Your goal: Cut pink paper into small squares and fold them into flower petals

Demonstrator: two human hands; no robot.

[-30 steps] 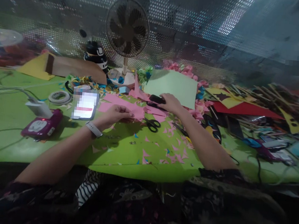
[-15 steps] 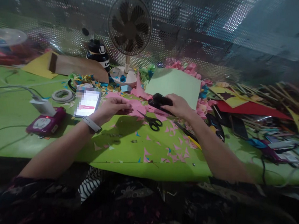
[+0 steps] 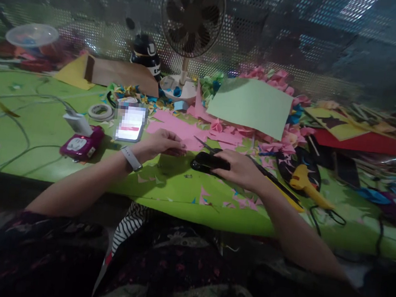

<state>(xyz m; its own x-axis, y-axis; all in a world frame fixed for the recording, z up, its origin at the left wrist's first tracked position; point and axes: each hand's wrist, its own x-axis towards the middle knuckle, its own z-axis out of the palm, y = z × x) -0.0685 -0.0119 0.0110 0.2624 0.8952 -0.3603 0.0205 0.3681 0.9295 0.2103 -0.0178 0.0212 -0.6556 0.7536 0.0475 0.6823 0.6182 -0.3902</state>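
Observation:
My right hand (image 3: 236, 167) is wrapped round a black stapler (image 3: 205, 162), low over the green tabletop (image 3: 166, 183). To its left, my left hand (image 3: 163, 144) has its fingers pinched together; whatever is between the fingertips is too small to make out. Pink paper (image 3: 177, 125) lies just beyond both hands. Dark scissors (image 3: 205, 144) lie partly hidden behind the stapler and my right hand. Small pink scraps (image 3: 207, 196) are scattered in front of the stapler.
Left of my left hand are a lit phone (image 3: 130, 123), a tape roll (image 3: 101, 111) and a purple power strip (image 3: 82, 145). A fan (image 3: 192, 17) stands behind. Light green paper (image 3: 251, 106) covers pink paper flowers. A yellow glue gun (image 3: 308, 187) lies at the right.
The stapler in my right hand has come down and nearer to me, now covering part of the scissors. The view has shifted, and the yellow glue gun has come into sight.

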